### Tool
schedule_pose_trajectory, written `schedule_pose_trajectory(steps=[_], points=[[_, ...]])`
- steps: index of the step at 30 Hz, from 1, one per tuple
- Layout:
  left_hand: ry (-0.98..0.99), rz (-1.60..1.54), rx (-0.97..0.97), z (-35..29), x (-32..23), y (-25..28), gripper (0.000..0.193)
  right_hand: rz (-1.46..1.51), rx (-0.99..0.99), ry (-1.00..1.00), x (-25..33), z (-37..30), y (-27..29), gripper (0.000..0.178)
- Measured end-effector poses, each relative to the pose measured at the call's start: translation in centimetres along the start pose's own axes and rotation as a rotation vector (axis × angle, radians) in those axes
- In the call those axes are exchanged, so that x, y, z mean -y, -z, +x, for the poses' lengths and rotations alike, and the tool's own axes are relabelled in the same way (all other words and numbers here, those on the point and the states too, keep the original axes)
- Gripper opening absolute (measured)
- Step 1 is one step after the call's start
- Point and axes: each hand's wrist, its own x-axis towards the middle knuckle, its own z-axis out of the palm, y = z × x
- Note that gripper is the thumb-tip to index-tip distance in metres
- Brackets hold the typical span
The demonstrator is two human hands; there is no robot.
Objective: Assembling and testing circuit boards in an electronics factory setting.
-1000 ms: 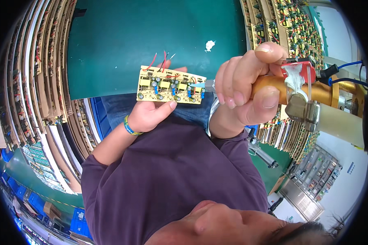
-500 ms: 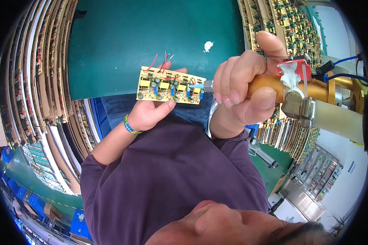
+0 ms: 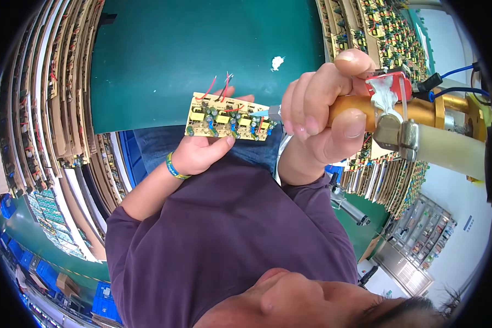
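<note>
My left hand (image 3: 202, 156) holds a tan circuit board panel (image 3: 202, 131) by its near edge, thumb on the front and fingers behind it. Yellow transformers, blue parts, dark capacitors and red and black wires stand up from the board. My right hand (image 3: 325, 109) is wrapped round a gold-coloured glue dispensing gun (image 3: 355, 113) with a thick pale hose (image 3: 448, 153). Its light-blue nozzle tip (image 3: 259, 113) reaches over the right part of the board, among the components; whether it touches them I cannot tell. White paste is smeared on the gun's red switch part (image 3: 391, 87).
A green work surface (image 3: 202, 49) lies beyond the board, with a white blob of paste (image 3: 277, 63) on it. Stacked boards on cardboard line the left (image 3: 54, 82) and right (image 3: 393, 38). Blue cables (image 3: 459, 71) run off the gun at the right.
The board has tilted and shifted slightly to the right. The nozzle tip has moved a little left along it, and the gun has shifted slightly left with my right hand.
</note>
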Motion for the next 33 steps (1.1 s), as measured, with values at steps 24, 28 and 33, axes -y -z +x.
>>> schedule_pose_trajectory(steps=[24, 28, 33], points=[[-0.008, -0.005, 0.009, -0.14, 0.30, -0.14, 0.074, 0.041, 0.043, 0.019, -0.14, -0.32, 0.44, 0.048], [-0.006, -0.002, 0.008, -0.06, 0.56, -0.10, 0.073, 0.010, 0.025, -0.002, 0.22, -0.27, 0.29, 0.056], [0.024, -0.012, -0.015, 0.00, 0.49, -0.32, 0.074, 0.040, 0.053, 0.003, 0.27, 0.14, 0.24, 0.058]])
